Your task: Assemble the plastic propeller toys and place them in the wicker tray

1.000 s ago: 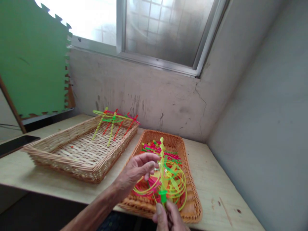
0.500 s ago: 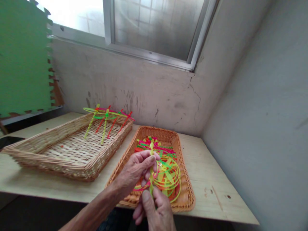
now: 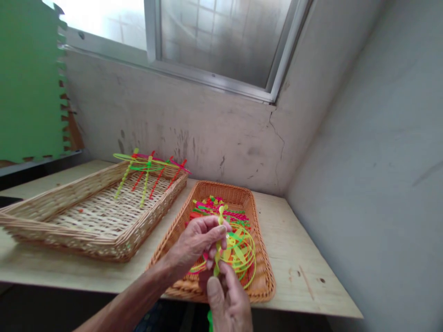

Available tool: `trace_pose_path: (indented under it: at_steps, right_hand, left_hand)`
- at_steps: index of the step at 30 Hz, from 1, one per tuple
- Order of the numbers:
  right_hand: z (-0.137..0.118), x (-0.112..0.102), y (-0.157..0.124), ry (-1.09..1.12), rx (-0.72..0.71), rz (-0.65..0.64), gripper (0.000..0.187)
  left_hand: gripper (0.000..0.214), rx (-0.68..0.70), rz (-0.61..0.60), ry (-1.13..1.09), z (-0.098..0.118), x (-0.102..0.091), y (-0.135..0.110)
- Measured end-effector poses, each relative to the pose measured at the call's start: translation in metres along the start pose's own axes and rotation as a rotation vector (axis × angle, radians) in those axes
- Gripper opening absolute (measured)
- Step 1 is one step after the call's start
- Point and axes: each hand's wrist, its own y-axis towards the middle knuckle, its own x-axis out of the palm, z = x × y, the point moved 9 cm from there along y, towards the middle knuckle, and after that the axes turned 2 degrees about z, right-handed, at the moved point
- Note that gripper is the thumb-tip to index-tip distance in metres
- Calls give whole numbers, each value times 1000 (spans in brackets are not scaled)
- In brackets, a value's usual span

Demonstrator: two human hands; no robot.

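Observation:
My left hand (image 3: 199, 242) is closed in a pinch on the top of a yellow-green twisted stick (image 3: 218, 244). Below it, my right hand (image 3: 226, 302) grips the lower part of the same stick, near a green piece at its bottom end. A yellow ring propeller (image 3: 242, 251) sits beside the stick, right by my left fingers. Both hands are over the near end of the orange basket (image 3: 265, 283), which holds several more pink, green and yellow sticks and propellers (image 3: 216, 207).
A larger pale wicker tray (image 3: 86, 230) stands to the left with several assembled spinners (image 3: 148, 168) leaning on its far rim. Green foam mat (image 3: 27, 83) at the far left. Walls close behind and on the right; the wooden table's edge (image 3: 311, 309) is near.
The view has drifted to the right. My right hand has risen along the stick toward my left hand, which stays pinched on the stick's top.

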Motion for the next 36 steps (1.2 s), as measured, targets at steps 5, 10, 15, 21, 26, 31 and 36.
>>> trace_pose_path:
  at_steps: [5, 10, 15, 21, 26, 31, 36]
  right_hand:
    - [-16, -24, 26, 115, 73, -14, 43]
    - [-14, -77, 62, -280, -29, 105, 40]
    - [10, -90, 73, -528, -47, 153, 40]
    - [12, -89, 71, -550, -84, 159, 37]
    - [12, -91, 72, -539, -120, 174, 35]
    - [9, -92, 72, -526, -148, 187, 33]
    - [3, -91, 71, -537, -190, 197, 34]
  left_hand:
    - [37, 119, 49, 317, 18, -34, 22]
    - [21, 129, -22, 1074, 4, -51, 21]
    - [13, -18, -145, 1479, -38, -36, 4]
    - [14, 12, -160, 1582, -52, -24, 7]
    - [12, 45, -58, 1365, -42, -34, 11]
    - [13, 30, -58, 989, -16, -52, 19]
    - [13, 53, -108, 1048, 2, -47, 27]
